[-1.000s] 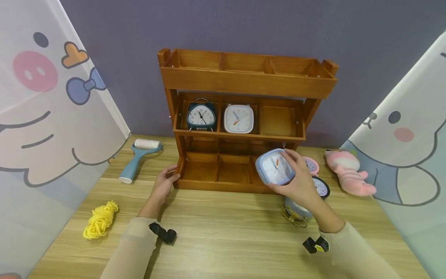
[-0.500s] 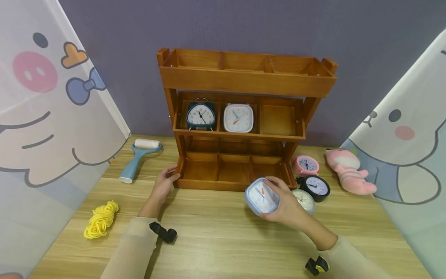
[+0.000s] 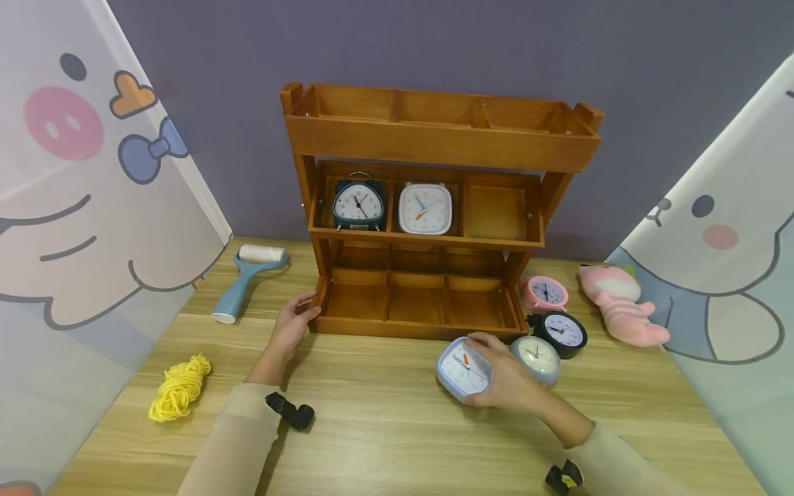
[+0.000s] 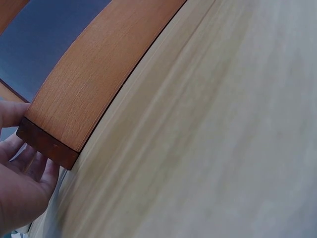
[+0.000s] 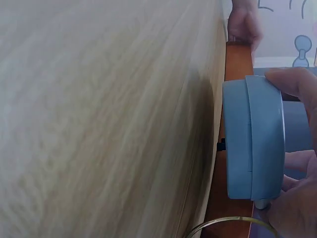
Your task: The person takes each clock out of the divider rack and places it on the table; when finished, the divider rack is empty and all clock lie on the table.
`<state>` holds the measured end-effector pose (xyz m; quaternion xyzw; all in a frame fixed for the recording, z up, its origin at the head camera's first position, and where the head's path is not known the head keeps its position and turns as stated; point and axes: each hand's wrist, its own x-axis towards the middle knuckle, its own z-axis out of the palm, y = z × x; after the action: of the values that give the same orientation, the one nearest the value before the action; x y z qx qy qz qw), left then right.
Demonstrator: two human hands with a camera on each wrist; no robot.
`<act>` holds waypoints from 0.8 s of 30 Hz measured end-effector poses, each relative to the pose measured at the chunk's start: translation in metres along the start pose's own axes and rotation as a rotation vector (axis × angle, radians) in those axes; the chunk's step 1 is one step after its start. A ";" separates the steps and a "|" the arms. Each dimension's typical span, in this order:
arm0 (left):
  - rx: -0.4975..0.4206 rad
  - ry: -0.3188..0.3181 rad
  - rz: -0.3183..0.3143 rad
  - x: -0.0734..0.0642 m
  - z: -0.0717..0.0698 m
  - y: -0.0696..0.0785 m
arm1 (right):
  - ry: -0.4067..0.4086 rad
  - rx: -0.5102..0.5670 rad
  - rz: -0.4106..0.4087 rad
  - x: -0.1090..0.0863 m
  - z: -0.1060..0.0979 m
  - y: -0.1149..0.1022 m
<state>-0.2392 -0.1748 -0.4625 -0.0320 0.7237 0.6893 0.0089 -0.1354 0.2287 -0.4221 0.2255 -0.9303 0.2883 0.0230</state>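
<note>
In the head view my right hand (image 3: 507,377) grips a light blue alarm clock (image 3: 464,370) by its right side. The clock lies face up, low over the table in front of the shelf's bottom tier. From the right wrist view, the blue clock (image 5: 253,139) shows edge-on, thumb on one end and fingers at the other. My left hand (image 3: 293,329) holds the lower left corner of a brown wooden shelf (image 3: 372,331). In the left wrist view that hand (image 4: 22,191) has thumb and fingers on either side of the wooden corner (image 4: 49,144).
A dark green clock (image 3: 358,204) and a white one (image 3: 425,209) sit in the middle tier. Right of the shelf are a pink clock (image 3: 546,293), a black clock (image 3: 561,332), a grey-blue clock (image 3: 538,357) and a pink plush (image 3: 623,306). Leftward lie a lint roller (image 3: 238,289) and yellow cord (image 3: 180,389).
My right hand has carried the blue clock down and left, from over the shelf's lower right compartment to low in front of the shelf. My left hand stays at the corner.
</note>
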 end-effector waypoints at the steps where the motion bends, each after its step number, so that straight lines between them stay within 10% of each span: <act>1: 0.002 0.001 -0.003 0.001 0.000 -0.001 | -0.003 -0.004 -0.002 0.000 0.000 0.001; 24: 0.031 0.010 -0.015 -0.002 0.001 0.002 | -0.039 0.004 0.080 0.015 0.002 0.005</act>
<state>-0.2378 -0.1738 -0.4603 -0.0409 0.7339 0.6779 0.0109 -0.1512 0.2248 -0.4237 0.1939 -0.9382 0.2866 -0.0070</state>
